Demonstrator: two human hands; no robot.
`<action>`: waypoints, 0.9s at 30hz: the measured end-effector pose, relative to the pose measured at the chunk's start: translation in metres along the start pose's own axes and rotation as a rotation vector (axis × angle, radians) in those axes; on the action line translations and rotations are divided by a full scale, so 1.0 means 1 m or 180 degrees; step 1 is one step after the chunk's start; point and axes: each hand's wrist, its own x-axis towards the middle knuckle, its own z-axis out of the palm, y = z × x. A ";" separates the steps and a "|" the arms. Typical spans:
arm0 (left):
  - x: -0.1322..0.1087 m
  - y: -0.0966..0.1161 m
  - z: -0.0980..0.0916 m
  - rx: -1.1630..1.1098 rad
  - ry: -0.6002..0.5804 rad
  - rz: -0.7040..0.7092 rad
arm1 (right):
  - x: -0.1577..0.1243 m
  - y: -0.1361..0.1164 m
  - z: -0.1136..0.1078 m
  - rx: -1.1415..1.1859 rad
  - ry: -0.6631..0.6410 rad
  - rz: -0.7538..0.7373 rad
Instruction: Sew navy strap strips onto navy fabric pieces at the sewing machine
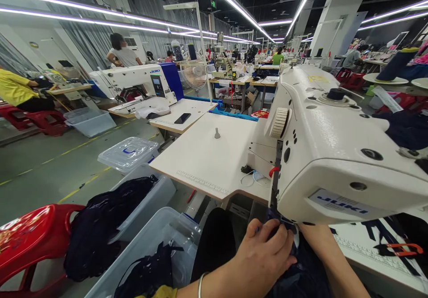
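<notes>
A white Juki sewing machine fills the right half of the view on a cream table. My left hand lies under its head with the fingers curled on dark navy fabric beside the needle area. Only my right forearm shows; it runs up beneath the machine head, which hides the hand itself.
Clear plastic bins with dark garments stand on the floor to my left, next to a red stool. A phone lies on the neighbouring table. Orange-handled snips rest at the right. Other workers sit at machines farther back.
</notes>
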 end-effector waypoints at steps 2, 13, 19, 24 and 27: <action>-0.001 0.002 0.004 0.0042 0.0040 -0.0009 | -0.001 -0.001 -0.002 -0.0013 -0.0033 0.0018; 0.004 0.005 0.010 -0.0113 0.0136 -0.0193 | 0.001 -0.010 0.004 -0.0006 -0.0009 0.0137; 0.004 0.005 0.012 0.0004 0.0088 -0.0162 | 0.001 -0.011 0.002 0.0033 -0.0015 0.0167; 0.004 0.004 0.010 -0.0020 0.0146 -0.0185 | 0.001 -0.009 0.005 0.0089 -0.0047 0.0175; 0.004 0.002 0.012 -0.0053 0.0331 -0.0173 | -0.001 -0.006 0.006 0.0083 0.0013 0.0165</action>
